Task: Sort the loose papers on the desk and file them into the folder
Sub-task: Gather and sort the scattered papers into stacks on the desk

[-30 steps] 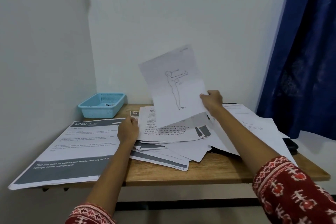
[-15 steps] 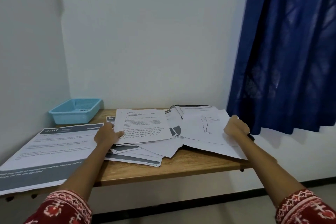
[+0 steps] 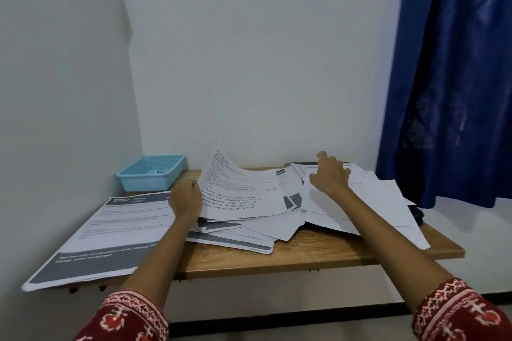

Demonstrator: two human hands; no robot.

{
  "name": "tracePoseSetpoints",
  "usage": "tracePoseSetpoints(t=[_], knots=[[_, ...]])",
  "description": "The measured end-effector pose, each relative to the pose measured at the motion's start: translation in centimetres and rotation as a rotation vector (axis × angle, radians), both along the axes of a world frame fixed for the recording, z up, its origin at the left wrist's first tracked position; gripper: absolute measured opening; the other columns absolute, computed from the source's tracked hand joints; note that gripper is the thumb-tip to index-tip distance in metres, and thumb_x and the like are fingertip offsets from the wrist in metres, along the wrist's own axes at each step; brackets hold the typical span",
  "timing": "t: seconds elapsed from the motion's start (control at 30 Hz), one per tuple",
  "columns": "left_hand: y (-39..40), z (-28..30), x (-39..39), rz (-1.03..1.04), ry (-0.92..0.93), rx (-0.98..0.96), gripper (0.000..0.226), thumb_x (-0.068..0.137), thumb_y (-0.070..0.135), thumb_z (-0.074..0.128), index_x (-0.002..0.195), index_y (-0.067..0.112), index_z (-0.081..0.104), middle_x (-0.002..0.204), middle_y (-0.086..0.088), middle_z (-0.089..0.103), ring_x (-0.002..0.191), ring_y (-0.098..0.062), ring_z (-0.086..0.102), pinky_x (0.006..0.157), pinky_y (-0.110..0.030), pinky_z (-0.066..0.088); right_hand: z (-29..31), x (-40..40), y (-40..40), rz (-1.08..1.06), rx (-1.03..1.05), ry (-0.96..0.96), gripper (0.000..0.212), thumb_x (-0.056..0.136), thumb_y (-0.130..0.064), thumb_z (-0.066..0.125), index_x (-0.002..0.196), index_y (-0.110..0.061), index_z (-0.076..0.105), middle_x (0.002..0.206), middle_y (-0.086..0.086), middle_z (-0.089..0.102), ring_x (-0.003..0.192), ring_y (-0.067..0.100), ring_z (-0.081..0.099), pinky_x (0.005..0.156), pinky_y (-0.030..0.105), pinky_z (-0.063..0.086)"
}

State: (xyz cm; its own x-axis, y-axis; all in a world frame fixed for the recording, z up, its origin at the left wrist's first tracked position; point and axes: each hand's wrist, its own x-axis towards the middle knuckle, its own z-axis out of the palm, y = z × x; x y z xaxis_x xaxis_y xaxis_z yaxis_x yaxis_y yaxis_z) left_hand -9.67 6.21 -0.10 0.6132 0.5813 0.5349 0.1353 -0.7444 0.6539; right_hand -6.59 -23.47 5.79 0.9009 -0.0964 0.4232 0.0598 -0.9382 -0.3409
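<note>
A narrow wooden worktop is fixed into the corner of two white walls, and loose white printed papers cover most of it. The person's left hand grips the left edge of a white text-printed sheet, fingers curled round it, so the sheet's far end lifts and curls up off the heap while its near end lies on the other pages. That sheet tops a messy pile of overlapping pages at the worktop's centre, some with dark grey bands along their edges. The right hand is held over the white sheets at 2 o'clock, its fingers spread and relaxed, holding nothing; whether it touches the paper beneath I cannot tell. Those right-hand sheets fan out toward 4 o'clock and hang past the worktop's edge. At 8 o'clock lies a large white form with a dark grey header reading 2762, its near corner jutting over the front edge. A dark, flat object peeks out from under the papers at 3 o'clock; it may be the folder, but too little shows to say. A light blue plastic mesh basket sits at 10 o'clock, against the wall. A deep blue curtain hangs at 1 o'clock. Both forearms end in red sleeves with a white pattern.
</note>
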Motion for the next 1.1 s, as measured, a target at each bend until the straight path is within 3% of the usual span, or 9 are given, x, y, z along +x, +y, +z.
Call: tracePoseSetpoints(t=[0.17, 0.3, 0.47, 0.6, 0.73, 0.83, 0.93, 1.0, 1.1], knots=[[0.5, 0.7, -0.7, -0.001, -0.033, 0.063, 0.024, 0.096, 0.011, 0.046, 0.090, -0.002, 0.065, 0.087, -0.016, 0.065, 0.081, -0.029, 0.061, 0.064, -0.032, 0.042, -0.4, 0.0, 4.0, 0.103, 0.010, -0.045, 0.044, 0.090, -0.017, 0.055, 0.130, -0.009, 0.040, 0.123, 0.014, 0.052, 0.119, 0.032, 0.046, 0.096, 0.040, 0.036], [1.2, 1.1, -1.0, -0.022, -0.143, -0.166, 0.022, 0.095, 0.009, 0.048, 0.101, -0.004, 0.065, 0.100, -0.019, 0.065, 0.092, -0.031, 0.059, 0.070, -0.030, 0.039, -1.2, 0.3, 6.4, 0.277, 0.115, -0.033, 0.043, 0.093, -0.027, 0.055, 0.130, -0.008, 0.043, 0.124, 0.015, 0.054, 0.118, 0.031, 0.048, 0.090, 0.035, 0.040], [2.2, 1.4, -1.2, -0.079, -0.255, -0.479, 0.021, 0.092, 0.010, 0.052, 0.097, -0.005, 0.066, 0.099, -0.019, 0.067, 0.093, -0.033, 0.061, 0.075, -0.036, 0.046, -1.3, -0.5, 9.0, 0.412, 0.559, 0.225, 0.052, 0.092, -0.036, 0.058, 0.130, -0.003, 0.045, 0.121, 0.010, 0.055, 0.105, 0.022, 0.053, 0.084, 0.032, 0.045], [1.9, 0.9, -1.8, -0.126, -0.229, -0.650, 0.020, 0.092, 0.010, 0.052, 0.100, 0.000, 0.067, 0.093, -0.009, 0.063, 0.089, -0.024, 0.057, 0.072, -0.031, 0.042, -2.3, 0.1, 10.0, 0.373, 0.869, 0.283, 0.016, 0.084, -0.016, 0.071, 0.087, -0.004, 0.062, 0.104, 0.011, 0.067, 0.087, 0.026, 0.065, 0.070, 0.033, 0.055], [2.0, -0.3, -1.7, -0.125, -0.075, -0.589, 0.018, 0.089, 0.015, 0.059, 0.101, 0.005, 0.069, 0.110, -0.010, 0.066, 0.105, -0.027, 0.058, 0.087, -0.032, 0.045, -2.2, 0.3, 9.6, 0.302, 0.761, 0.098, 0.037, 0.082, -0.001, 0.068, 0.058, -0.016, 0.044, 0.076, 0.003, 0.058, 0.071, 0.020, 0.054, 0.060, 0.025, 0.041], [2.0, -1.1, -1.5, -0.108, 0.036, -0.523, 0.018, 0.088, 0.014, 0.062, 0.103, 0.008, 0.070, 0.121, -0.009, 0.063, 0.113, -0.028, 0.054, 0.094, -0.033, 0.042, -1.9, 0.9, 8.9, 0.212, 0.524, 0.038, 0.038, 0.088, 0.003, 0.050, 0.060, -0.015, 0.030, 0.069, -0.002, 0.041, 0.080, 0.022, 0.046, 0.054, 0.026, 0.033], [1.9, -1.5, -1.6, -0.094, 0.085, -0.431, 0.016, 0.087, 0.008, 0.060, 0.100, 0.006, 0.071, 0.120, -0.010, 0.063, 0.111, -0.027, 0.055, 0.090, -0.031, 0.041, -0.9, 1.4, 7.7, 0.121, 0.311, 0.006, 0.025, 0.089, 0.005, 0.042, 0.070, -0.009, 0.034, 0.090, 0.013, 0.052, 0.086, 0.027, 0.053, 0.066, 0.030, 0.042], [1.9, -1.7, -1.7, -0.097, 0.113, -0.352, 0.016, 0.087, 0.006, 0.059, 0.096, 0.003, 0.072, 0.114, -0.010, 0.066, 0.107, -0.027, 0.058, 0.083, -0.029, 0.042, -0.1, 1.4, 6.8, 0.080, 0.293, -0.070, 0.011, 0.089, 0.007, 0.041, 0.091, -0.003, 0.045, 0.102, 0.020, 0.058, 0.094, 0.033, 0.059, 0.068, 0.033, 0.043], [2.1, -1.6, -1.7, -0.147, 0.108, -0.289, 0.016, 0.082, 0.011, 0.068, 0.097, 0.007, 0.073, 0.107, -0.007, 0.069, 0.101, -0.023, 0.061, 0.089, -0.033, 0.048, 1.1, 1.6, 6.3, 0.097, 0.430, -0.204, 0.026, 0.089, 0.009, 0.038, 0.112, 0.003, 0.048, 0.102, 0.022, 0.059, 0.089, 0.035, 0.059, 0.063, 0.034, 0.043]])
